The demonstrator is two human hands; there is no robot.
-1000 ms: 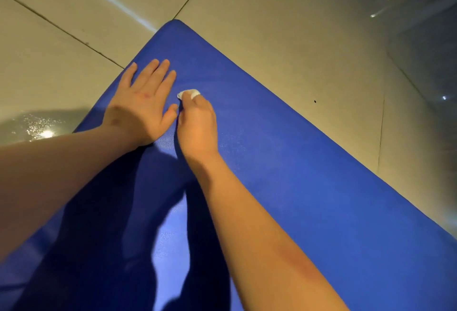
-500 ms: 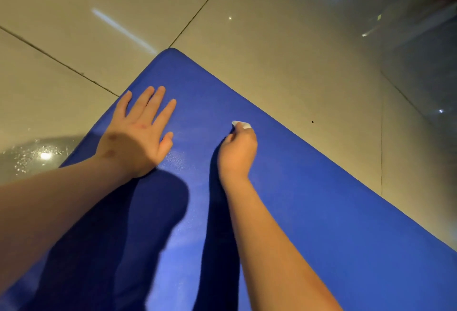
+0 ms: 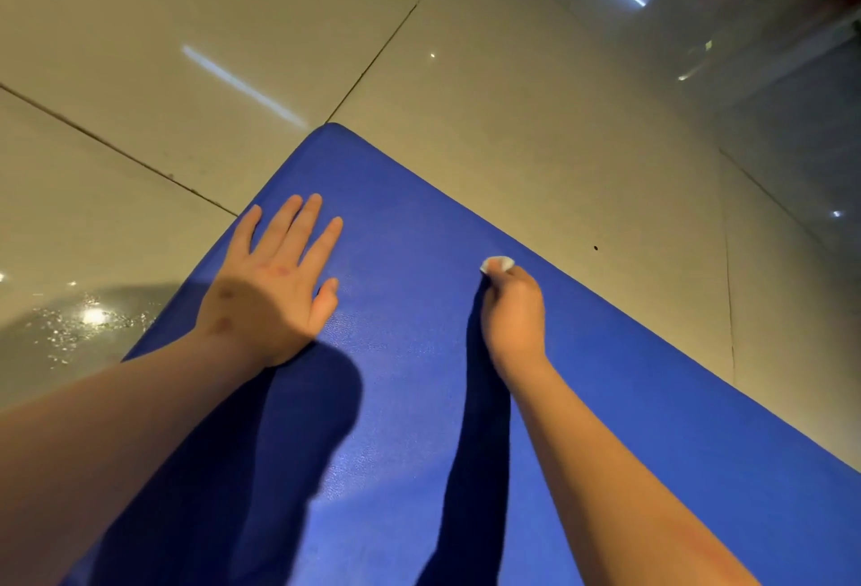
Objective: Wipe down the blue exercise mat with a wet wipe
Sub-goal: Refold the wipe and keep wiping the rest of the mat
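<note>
The blue exercise mat (image 3: 605, 399) lies on the tiled floor, its rounded far corner pointing away from me. My left hand (image 3: 275, 287) rests flat on the mat near its left edge, fingers spread and straight. My right hand (image 3: 515, 315) is curled round a small wadded white wet wipe (image 3: 497, 264), which shows just past the fingertips and touches the mat close to the right edge. Most of the wipe is hidden inside the fingers.
Glossy beige floor tiles (image 3: 512, 119) with dark grout lines surround the mat. A wet, glittering patch (image 3: 84, 320) lies on the floor left of the mat. A small dark speck (image 3: 596, 248) sits on the tile just right of the mat's edge.
My right hand has slid the wipe from beside my left thumb rightward to the mat's right edge. My left hand stayed flat in place. The view has tilted upward.
</note>
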